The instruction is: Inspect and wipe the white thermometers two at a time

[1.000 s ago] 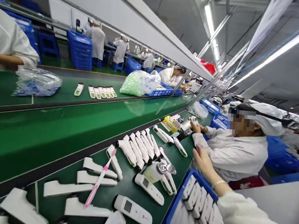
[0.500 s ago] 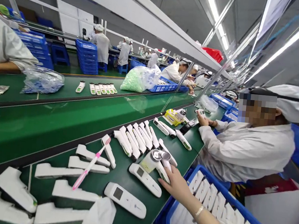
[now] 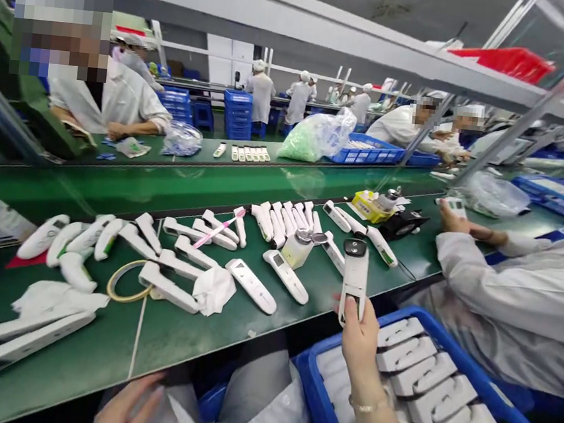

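My right hand (image 3: 361,332) is closed round the lower end of a white thermometer-like device (image 3: 354,276) and holds it upright above the near edge of the green bench (image 3: 185,335). My left hand (image 3: 124,408) rests low at the bottom edge on a clear plastic bag (image 3: 247,414), its fingers stretched out. A blue crate (image 3: 314,394) packed with white device shells sits under my right wrist. More white devices (image 3: 249,285) lie in rows on the bench.
A pink toothbrush (image 3: 218,230), a tape ring (image 3: 123,281), white cloths (image 3: 212,289) and a small bottle (image 3: 298,247) lie among the devices. A co-worker's sleeve (image 3: 500,272) reaches in on the right. Beyond runs a green conveyor (image 3: 189,186), with other workers at its far side.
My right hand picked one white device off the bench and raised it upright. The view swung left and down, bringing my left hand and the plastic bag into sight.
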Available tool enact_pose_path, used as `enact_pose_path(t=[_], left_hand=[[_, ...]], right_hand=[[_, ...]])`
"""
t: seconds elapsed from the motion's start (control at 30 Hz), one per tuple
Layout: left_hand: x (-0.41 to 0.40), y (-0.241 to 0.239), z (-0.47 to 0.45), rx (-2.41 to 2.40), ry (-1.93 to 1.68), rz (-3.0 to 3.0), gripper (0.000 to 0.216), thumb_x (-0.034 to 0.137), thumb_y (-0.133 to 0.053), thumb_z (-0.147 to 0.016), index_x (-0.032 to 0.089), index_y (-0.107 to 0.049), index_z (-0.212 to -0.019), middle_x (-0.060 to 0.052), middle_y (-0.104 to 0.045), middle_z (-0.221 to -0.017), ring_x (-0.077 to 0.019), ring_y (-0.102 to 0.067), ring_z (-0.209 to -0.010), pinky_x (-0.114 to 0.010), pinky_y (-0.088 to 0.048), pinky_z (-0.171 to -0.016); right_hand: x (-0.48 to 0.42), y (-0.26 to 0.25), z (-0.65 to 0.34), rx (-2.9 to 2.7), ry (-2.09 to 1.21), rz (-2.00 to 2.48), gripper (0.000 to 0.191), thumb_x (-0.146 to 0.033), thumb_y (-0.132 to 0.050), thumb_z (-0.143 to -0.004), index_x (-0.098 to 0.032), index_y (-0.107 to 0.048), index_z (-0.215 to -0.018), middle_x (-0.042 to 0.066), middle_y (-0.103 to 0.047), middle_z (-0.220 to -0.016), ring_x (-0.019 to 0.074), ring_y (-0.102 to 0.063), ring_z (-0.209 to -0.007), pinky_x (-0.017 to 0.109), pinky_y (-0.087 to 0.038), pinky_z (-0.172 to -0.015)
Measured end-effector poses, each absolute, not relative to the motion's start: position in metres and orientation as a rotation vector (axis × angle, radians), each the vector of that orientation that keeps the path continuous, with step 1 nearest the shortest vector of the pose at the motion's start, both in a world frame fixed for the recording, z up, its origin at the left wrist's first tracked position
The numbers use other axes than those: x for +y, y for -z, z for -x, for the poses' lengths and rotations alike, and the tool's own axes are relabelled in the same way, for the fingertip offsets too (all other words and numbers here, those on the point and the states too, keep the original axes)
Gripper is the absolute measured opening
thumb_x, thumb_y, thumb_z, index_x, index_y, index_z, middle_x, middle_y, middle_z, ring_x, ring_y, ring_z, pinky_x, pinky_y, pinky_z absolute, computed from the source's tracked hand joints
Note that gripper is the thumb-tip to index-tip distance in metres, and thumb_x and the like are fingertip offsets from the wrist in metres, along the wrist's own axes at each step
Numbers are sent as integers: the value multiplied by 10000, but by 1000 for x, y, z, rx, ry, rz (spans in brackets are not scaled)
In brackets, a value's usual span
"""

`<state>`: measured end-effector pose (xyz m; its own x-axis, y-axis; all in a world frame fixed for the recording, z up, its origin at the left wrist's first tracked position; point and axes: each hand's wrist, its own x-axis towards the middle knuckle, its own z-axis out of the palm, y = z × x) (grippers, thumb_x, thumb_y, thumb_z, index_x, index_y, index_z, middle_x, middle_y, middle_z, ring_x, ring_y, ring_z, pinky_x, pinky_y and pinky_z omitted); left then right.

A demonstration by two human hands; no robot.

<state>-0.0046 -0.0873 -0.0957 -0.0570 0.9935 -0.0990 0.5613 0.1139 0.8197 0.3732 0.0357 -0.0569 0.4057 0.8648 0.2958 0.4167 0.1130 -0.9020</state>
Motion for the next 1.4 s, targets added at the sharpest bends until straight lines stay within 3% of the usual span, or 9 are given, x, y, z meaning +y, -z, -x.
enact_pose_path(t=[0.1,0.2,0.3,0.43,0.67,0.83,0.93,1.17,1.4], left_hand=[[-70,64,-47,1289,-763,-1472,380,400,-555,-826,319,-580,-1196,-48,-565,-1280,-269,-478,-1210,-435,-309,-1073],[-45,25,-104,781,-1150,-1146,710,351,-664,-760,349,-326,-1385,-30,-336,-1469,-246,-346,-1319,-386,-246,-1111],[-18,-1,-131,675,-1313,-544,504,347,-572,-836,231,-442,-1309,-96,-521,-1312,-231,-499,-1187,-366,-373,-1027],[6,-12,-117,793,-1361,-109,312,251,-647,-778,149,-593,-1067,-68,-679,-961,-167,-643,-835,-276,-500,-799],[2,-8,-75,752,-1354,-355,311,108,-698,-683,172,-643,-982,-52,-704,-982,-219,-641,-946,-338,-482,-867],[-5,-3,-72,730,-1299,-497,434,110,-663,-738,236,-546,-1136,-57,-653,-1154,-220,-578,-1104,-352,-414,-965],[-3,-1,-74,793,-1288,-468,378,174,-613,-804,217,-508,-1164,-87,-671,-1110,-212,-591,-1084,-337,-428,-936],[2,2,-78,741,-1278,-343,253,276,-567,-846,146,-615,-1057,-110,-668,-1096,-232,-575,-1104,-355,-417,-979],[6,-3,-81,712,-1191,-220,403,421,-412,-901,117,-622,-1060,-131,-666,-1047,-234,-634,-946,-352,-498,-862]], right_hand=[[8,40,-342,-1470,-384,1326,285,-351,-515,-856,-189,-571,-1084,135,-596,-1094,259,-627,-951,388,-533,-779],[-2,24,-308,-1939,-164,1045,252,-178,-578,-819,-202,-590,-1069,143,-498,-1229,257,-568,-1075,356,-506,-862],[3,18,-276,-2152,-103,846,311,-116,-567,-818,-199,-553,-1117,163,-396,-1340,264,-508,-1169,337,-497,-896],[12,23,-245,-2142,-374,795,514,-271,-659,-782,-220,-426,-1238,165,-335,-1391,294,-423,-1256,387,-464,-963],[4,34,-228,-1921,-785,1076,689,-182,-548,-826,-276,-218,-1423,132,-426,-1339,294,-406,-1256,457,-440,-962],[0,33,-230,-1440,-1380,1039,418,-312,-536,-850,-247,-481,-1259,89,-577,-1096,207,-573,-859,301,-517,-634],[-3,31,-227,-1029,-1726,848,295,-394,-513,-849,-225,-587,-1080,49,-583,-879,127,-503,-605,212,-409,-433],[-9,31,-219,-807,-1867,837,229,-411,-579,-812,-187,-595,-852,25,-532,-770,98,-475,-522,204,-366,-400],[-10,33,-226,-858,-1945,803,276,-460,-569,-812,-199,-598,-898,28,-537,-675,135,-478,-543,217,-368,-399]])
